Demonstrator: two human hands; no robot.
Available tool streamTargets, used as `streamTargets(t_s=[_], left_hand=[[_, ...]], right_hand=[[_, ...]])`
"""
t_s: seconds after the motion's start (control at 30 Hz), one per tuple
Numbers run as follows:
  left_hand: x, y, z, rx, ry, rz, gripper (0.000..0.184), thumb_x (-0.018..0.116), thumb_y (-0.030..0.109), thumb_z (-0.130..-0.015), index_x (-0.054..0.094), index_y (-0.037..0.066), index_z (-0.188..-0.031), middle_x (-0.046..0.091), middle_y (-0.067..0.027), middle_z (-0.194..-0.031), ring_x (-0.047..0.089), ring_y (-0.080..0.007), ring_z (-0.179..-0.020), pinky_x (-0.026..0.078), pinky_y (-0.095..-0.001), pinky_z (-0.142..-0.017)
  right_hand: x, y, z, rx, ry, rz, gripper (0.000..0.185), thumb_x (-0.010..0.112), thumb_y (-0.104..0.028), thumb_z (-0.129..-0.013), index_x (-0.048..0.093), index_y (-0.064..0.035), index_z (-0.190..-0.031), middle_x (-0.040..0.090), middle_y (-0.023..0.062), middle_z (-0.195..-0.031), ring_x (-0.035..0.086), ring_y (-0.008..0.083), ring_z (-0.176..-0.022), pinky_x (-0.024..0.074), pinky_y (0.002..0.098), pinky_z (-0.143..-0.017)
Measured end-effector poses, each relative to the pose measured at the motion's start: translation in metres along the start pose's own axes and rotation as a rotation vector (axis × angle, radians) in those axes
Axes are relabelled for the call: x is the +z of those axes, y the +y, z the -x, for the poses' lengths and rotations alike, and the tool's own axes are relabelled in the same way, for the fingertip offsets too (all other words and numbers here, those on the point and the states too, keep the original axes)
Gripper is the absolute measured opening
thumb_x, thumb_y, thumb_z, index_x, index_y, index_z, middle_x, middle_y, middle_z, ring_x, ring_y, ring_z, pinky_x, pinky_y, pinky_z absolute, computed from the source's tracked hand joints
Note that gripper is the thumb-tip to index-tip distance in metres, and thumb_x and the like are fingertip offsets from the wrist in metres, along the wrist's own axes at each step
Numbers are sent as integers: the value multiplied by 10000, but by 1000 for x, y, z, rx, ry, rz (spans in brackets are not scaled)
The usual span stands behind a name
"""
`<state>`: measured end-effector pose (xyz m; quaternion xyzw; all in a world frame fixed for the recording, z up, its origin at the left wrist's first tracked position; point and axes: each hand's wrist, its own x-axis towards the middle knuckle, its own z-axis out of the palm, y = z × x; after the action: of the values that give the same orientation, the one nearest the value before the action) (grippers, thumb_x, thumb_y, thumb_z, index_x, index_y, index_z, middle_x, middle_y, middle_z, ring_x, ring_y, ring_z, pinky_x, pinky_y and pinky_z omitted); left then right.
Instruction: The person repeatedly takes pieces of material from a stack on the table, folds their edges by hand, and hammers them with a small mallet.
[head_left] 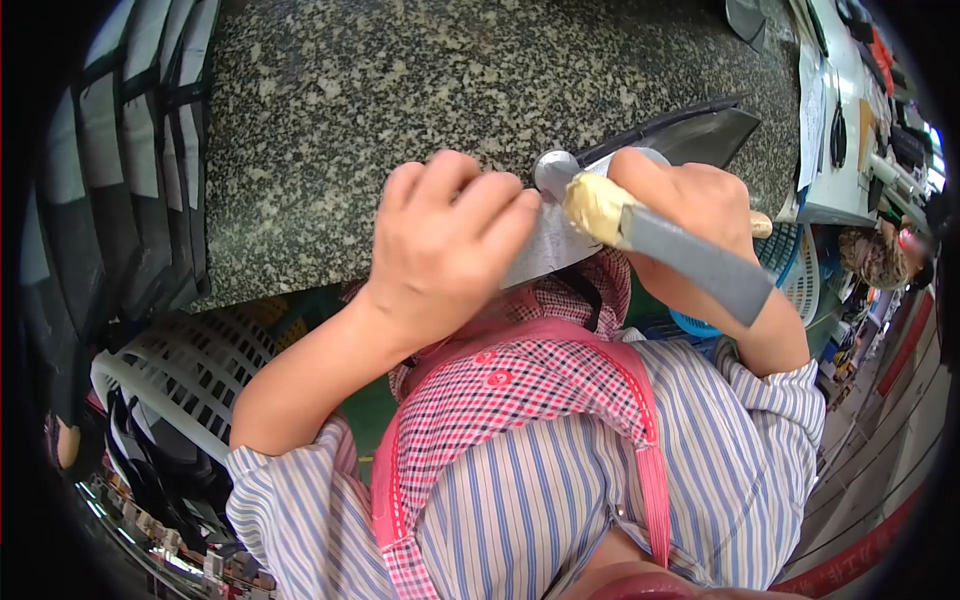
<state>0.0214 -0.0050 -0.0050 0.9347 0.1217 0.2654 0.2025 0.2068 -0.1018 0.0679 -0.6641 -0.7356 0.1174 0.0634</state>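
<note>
My left hand [445, 235] has its fingers curled at the left edge of a light grey sheet piece [550, 245] near the table's front edge. The fingertips and their exact grip are hidden. My right hand [690, 205] is closed round a hammer-like tool [695, 262], with a round metal face, a yellow-wrapped middle and a long flat grey end. A wooden handle end shows beyond that hand. The tool's head is tilted above the grey piece. Behind it lies a black pointed piece [705, 137], partly covered by my right hand.
The speckled stone table [400, 90] spans the front. Overlapping black and grey pieces [105, 150] line its left side. A white basket [190, 370] with dark pieces stands low at left, and a blue basket [785, 275] at right. Papers [812, 120] lie at far right.
</note>
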Motion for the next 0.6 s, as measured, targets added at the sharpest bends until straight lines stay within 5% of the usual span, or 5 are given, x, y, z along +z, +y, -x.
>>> streamTargets(t_s=[0.07, 0.33, 0.4, 0.53, 0.6], left_hand=[[-12, -7, 2, -127, -83, 158, 162, 615, 94, -675, 649, 74, -832, 563, -11, -808, 548, -195, -779, 443, -341, -646], [-13, 1, 7, -8, -76, 80, 239, 643, 44, -666, 638, 24, -903, 564, -56, -831, 558, -216, -707, 478, -297, -563], [-15, -3, 11, -26, -51, 183, 232, 688, 14, -681, 659, 20, -911, 588, -79, -834, 578, -240, -690, 488, -325, -576], [-30, -16, 21, -207, -186, 405, 217, 732, 17, -722, 669, 27, -930, 596, -82, -871, 603, -236, -763, 493, -329, -612], [-16, -11, 13, -90, -90, 355, 217, 710, 5, -715, 675, 30, -927, 586, -74, -855, 579, -232, -742, 482, -328, -606]], right_hand=[[-1, 1, -3, 12, 3, -10, 231, 659, -232, -740, 494, -87, -812, 577, 59, -617, 617, 244, -551, 455, 356, -459], [-8, -11, -6, -63, 376, -27, 221, 642, -252, -752, 499, -95, -812, 543, 61, -596, 598, 232, -522, 434, 351, -465], [-2, -15, -3, -39, -54, 12, 242, 681, -182, -708, 494, -91, -832, 584, 79, -623, 621, 256, -557, 454, 364, -479], [-1, -8, -1, 14, -26, -72, 234, 684, -130, -721, 493, -93, -852, 585, 74, -631, 620, 269, -570, 463, 363, -486], [-4, 9, 2, 17, 78, -14, 217, 705, -128, -743, 507, -96, -824, 575, 64, -634, 607, 265, -559, 452, 350, -479]])
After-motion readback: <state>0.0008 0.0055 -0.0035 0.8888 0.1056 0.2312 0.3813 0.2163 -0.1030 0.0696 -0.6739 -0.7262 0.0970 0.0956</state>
